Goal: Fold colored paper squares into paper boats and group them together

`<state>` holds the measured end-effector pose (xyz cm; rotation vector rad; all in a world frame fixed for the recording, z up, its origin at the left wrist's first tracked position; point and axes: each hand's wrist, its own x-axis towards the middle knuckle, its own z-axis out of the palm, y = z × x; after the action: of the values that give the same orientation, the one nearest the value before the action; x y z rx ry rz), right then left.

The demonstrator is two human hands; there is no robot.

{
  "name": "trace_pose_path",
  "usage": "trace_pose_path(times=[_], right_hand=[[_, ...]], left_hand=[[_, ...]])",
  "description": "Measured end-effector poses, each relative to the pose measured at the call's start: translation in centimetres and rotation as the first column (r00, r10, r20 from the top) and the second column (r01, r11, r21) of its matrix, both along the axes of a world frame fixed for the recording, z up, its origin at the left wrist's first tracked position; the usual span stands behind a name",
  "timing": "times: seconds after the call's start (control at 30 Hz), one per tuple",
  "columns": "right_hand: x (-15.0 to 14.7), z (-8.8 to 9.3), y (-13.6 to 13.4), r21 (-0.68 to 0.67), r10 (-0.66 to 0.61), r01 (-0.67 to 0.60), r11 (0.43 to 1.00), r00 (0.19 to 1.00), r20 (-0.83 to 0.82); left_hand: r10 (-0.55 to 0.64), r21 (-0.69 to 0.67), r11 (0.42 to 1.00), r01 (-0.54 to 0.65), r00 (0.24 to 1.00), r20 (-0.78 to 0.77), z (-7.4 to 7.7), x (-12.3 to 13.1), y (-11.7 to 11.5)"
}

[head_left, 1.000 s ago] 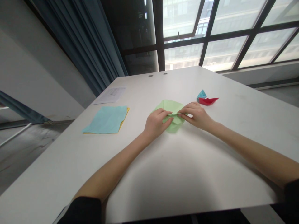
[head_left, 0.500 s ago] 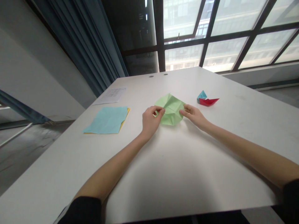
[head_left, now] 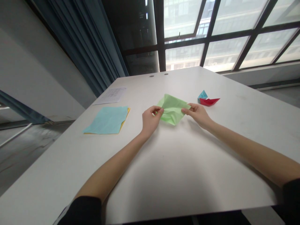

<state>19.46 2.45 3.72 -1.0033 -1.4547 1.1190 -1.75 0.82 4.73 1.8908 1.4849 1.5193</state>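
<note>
Two-handed, holds a creased green sheet (head_left: 172, 107) near the middle of the white table (head_left: 173, 172). Pinches its nine-o'clock edge with the left hand (head_left: 150, 120), its three-o'clock corner with the right hand (head_left: 197, 113). Has a red paper boat (head_left: 209, 102) and a blue folded paper (head_left: 202, 95) towards two o'clock, a blue sheet (head_left: 106, 120) over a yellow sheet (head_left: 121, 125) towards nine.
</note>
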Motion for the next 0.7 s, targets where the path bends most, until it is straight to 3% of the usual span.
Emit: trace_pose_path(times=[0.2,0.27,0.43,0.57,0.7], right_hand=[[-0.9,0.2,-1.0,-0.107,0.212,-0.215,0.971,0.976,-0.042],[-0.9,0.1,-1.1,-0.099,0.184,-0.187,0.977,0.982,-0.031],[-0.7,0.2,-0.8,-0.062,-0.023,0.027,0.998,0.997,0.067],[-1.1,0.2,-1.3,-0.11,0.081,-0.07,0.991,0.992,0.097],[-1.4,0.2,-1.7,-0.193,0.17,-0.168,0.967,0.985,-0.003]], left_hand=[[-0.024,-0.004,1.0,0.025,0.996,0.09,0.0,0.2,0.1],[-0.058,-0.007,0.998,0.059,0.992,0.114,0.1,0.3,0.0],[-0.185,-0.031,0.981,0.189,0.977,0.101,0.0,0.7,-0.4],[-0.183,-0.079,0.979,0.188,0.981,0.072,-0.2,0.7,-0.5],[-0.223,-0.077,0.971,0.225,0.974,0.029,-0.4,0.6,-0.2]])
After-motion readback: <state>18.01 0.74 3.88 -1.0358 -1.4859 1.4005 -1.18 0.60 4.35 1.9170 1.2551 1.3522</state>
